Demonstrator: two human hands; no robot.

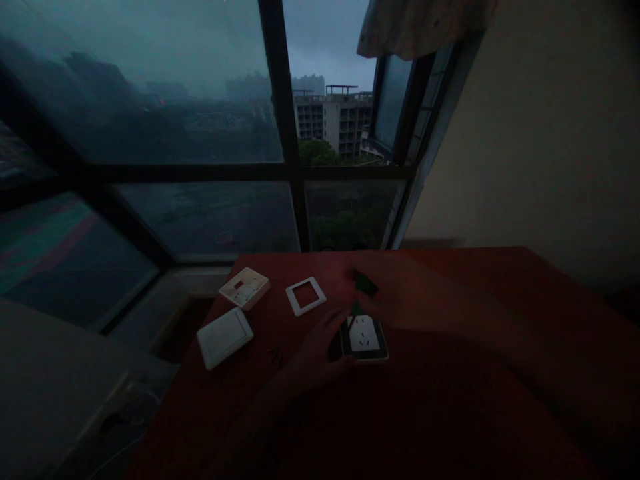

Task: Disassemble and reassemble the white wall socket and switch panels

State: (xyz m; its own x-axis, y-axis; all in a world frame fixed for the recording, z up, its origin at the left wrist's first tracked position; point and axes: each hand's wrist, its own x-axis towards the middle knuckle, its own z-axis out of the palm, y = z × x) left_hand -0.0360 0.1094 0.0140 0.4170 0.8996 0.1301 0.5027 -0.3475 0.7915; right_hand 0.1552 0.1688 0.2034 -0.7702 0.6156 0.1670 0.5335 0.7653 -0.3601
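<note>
The scene is very dim. On a red table (pixel 450 413) lies a white wall socket in a dark frame (pixel 364 337). My left hand (pixel 320 347) rests against its left side, fingers curled on the frame. My right hand (pixel 395 287) hovers just behind the socket, pinching a small dark green tool or part (pixel 365 285) whose tip points down at the socket's top edge.
A white square frame (pixel 305 296), a socket back plate (pixel 245 288) and a white switch plate (pixel 225 337) lie on the table's left. A small dark item (pixel 274 358) sits near them. Large window ahead, beige wall on the right.
</note>
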